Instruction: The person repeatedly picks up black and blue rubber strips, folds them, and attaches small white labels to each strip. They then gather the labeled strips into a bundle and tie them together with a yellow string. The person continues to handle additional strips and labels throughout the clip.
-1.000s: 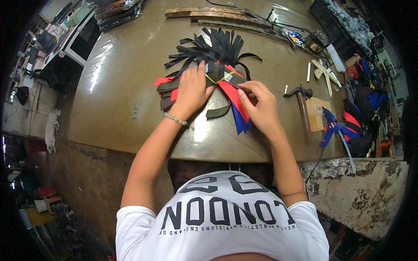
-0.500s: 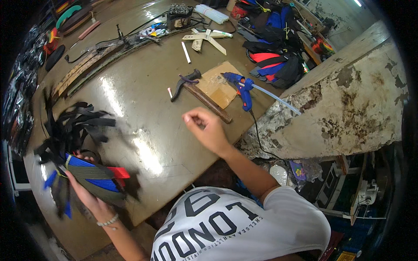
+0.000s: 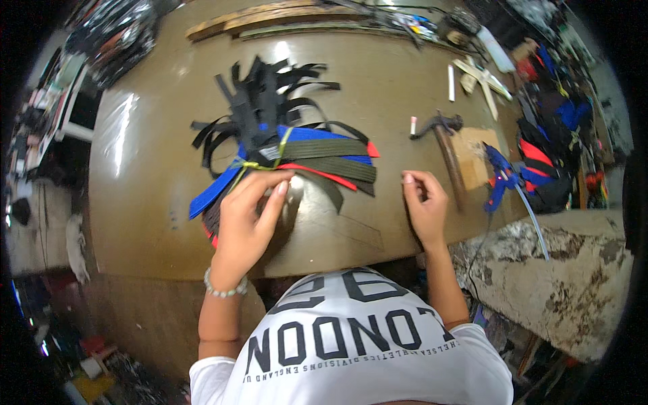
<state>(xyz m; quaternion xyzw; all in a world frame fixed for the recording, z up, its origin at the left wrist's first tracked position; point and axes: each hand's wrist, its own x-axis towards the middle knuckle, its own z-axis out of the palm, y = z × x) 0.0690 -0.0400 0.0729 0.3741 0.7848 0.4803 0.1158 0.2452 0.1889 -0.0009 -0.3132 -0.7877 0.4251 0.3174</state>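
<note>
A bundle of webbing straps [image 3: 324, 150], olive, blue, red and black, lies on the table in front of me, tied round its middle with yellow-green string [image 3: 253, 165]. Loose black strap ends [image 3: 260, 101] fan out at its far side. My left hand [image 3: 246, 212], a bead bracelet at its wrist, is at the near edge of the bundle by the string. Its thumb and forefinger stretch out, tips slightly apart. To the right of the bundle, my right hand [image 3: 426, 206] hovers with fingers curled in toward the thumb; anything between them is too small to make out.
A hammer [image 3: 451, 158] lies right of my right hand, beside a cardboard piece [image 3: 472, 155] and a blue glue gun [image 3: 498, 177] with its cable. Farther right are stacked strap bundles [image 3: 540, 145]. Wooden strips [image 3: 277, 17] line the table's far edge.
The strap bundle has gone from my raised left hand down onto the table. My left hand has eased off it. The view has swung left, and my right hand is now nearer the bundle.
</note>
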